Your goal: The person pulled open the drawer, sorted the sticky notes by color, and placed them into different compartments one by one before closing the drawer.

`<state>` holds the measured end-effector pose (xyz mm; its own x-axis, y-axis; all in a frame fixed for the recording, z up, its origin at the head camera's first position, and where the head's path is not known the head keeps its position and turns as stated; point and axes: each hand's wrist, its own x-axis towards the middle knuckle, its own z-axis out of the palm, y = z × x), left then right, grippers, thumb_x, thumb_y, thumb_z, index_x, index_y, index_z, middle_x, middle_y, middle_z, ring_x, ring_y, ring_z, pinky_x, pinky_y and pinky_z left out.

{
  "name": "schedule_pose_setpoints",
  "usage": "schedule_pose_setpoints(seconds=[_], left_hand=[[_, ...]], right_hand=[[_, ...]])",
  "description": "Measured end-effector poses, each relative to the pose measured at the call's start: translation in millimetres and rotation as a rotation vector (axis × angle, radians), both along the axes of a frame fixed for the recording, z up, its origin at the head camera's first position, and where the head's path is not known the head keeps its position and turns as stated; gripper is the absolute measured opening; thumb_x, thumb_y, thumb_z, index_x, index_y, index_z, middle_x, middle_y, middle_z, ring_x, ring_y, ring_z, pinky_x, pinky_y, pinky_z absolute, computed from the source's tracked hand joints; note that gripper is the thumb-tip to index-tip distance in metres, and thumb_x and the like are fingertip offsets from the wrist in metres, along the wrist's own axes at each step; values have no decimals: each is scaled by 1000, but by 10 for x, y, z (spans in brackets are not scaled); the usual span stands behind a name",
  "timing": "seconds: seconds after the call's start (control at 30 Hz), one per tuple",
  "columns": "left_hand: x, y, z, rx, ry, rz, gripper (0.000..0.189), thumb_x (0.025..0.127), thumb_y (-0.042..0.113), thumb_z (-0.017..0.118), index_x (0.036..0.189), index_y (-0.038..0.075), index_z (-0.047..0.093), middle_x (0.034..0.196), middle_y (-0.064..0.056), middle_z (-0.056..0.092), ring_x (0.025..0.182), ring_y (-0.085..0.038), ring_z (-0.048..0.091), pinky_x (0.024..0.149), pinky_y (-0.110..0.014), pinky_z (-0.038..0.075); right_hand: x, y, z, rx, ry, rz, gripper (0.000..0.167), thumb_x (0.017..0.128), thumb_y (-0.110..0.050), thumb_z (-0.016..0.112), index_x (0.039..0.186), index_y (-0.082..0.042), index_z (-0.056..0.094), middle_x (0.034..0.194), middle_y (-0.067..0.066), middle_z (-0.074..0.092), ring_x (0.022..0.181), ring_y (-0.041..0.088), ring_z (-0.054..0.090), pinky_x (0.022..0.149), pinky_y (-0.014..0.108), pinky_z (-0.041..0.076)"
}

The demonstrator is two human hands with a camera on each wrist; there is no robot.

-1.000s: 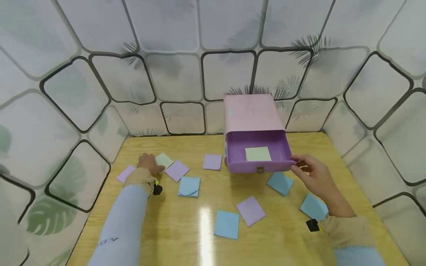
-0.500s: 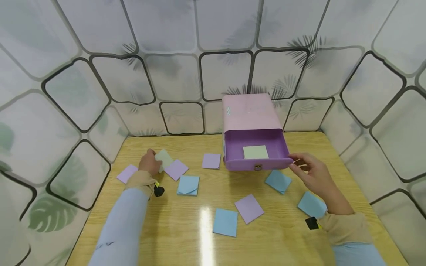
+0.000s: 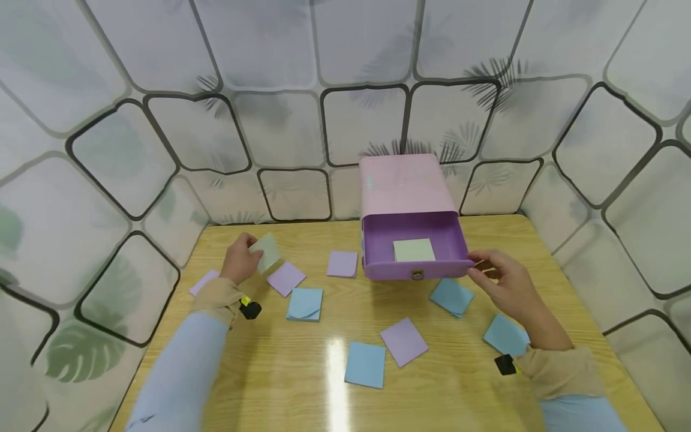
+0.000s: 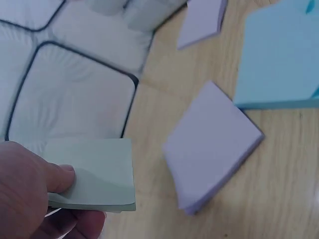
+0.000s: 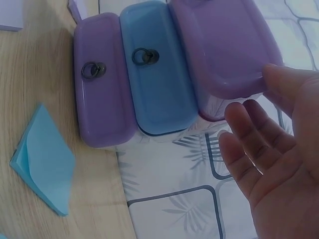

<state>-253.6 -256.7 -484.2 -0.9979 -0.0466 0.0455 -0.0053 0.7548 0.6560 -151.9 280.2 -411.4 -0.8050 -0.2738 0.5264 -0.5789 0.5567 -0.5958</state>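
My left hand (image 3: 241, 263) pinches a pale green sticky note pad (image 3: 267, 251), thumb on top and fingers beneath. The pad (image 4: 99, 169) is lifted and tilted above the table in the left wrist view. My right hand (image 3: 504, 288) holds the front right corner of the pulled-out purple top drawer (image 3: 393, 271); its thumb lies on the corner, and the other fingers are loosely bent below. Another pale green pad (image 3: 414, 250) lies inside that drawer. The drawer belongs to a pink-topped cabinet (image 3: 407, 183), with a blue drawer (image 5: 159, 89) and a purple drawer (image 5: 105, 109) closed underneath.
Purple pads (image 3: 287, 278), (image 3: 342, 264), (image 3: 404, 342) and blue pads (image 3: 305, 304), (image 3: 365, 365), (image 3: 452, 297), (image 3: 506, 335) lie scattered on the wooden table (image 3: 281, 372). Another purple pad (image 3: 204, 281) sits beside my left sleeve. A patterned curtain (image 3: 294, 129) surrounds the table's back and sides.
My left hand has taken hold of the pale green pad and raised it off the table. The right hand stays at the drawer's corner, and the drawer remains pulled out.
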Motion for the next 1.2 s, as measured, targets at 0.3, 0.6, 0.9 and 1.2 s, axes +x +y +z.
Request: schedule_pose_setpoints(seconds=[0.3, 0.6, 0.9, 1.2], left_hand=[[52, 305, 344, 33, 85, -118, 23, 98, 9, 51, 119, 0, 48, 116, -23, 56, 88, -32, 56, 75, -43, 47], [128, 773, 715, 98, 255, -265, 17, 96, 3, 53, 112, 0, 51, 105, -18, 59, 79, -27, 54, 67, -37, 46], [244, 1142, 1028, 96, 317, -441, 14, 98, 5, 52, 112, 5, 52, 105, -13, 61, 91, -24, 60, 71, -37, 51], [270, 1402, 1273, 97, 324, -528, 17, 98, 5, 52, 115, 3, 53, 107, -13, 62, 90, -23, 61, 70, -34, 51]], right_hand=[[-115, 152, -244, -28, 23, 5, 34, 81, 14, 68, 112, 1, 65, 102, 10, 66, 86, 5, 60, 70, 11, 48], [-130, 231, -325, -30, 9, 1, 31, 85, 7, 68, 114, -4, 66, 104, 5, 65, 88, 3, 60, 70, 12, 49], [-136, 231, -329, -30, 17, 12, 31, 84, 7, 68, 114, -3, 66, 104, 5, 66, 88, 3, 59, 70, 12, 48], [-142, 223, -321, -48, 20, 15, 32, 84, 8, 68, 115, -2, 65, 103, 7, 66, 87, 3, 60, 69, 12, 49]])
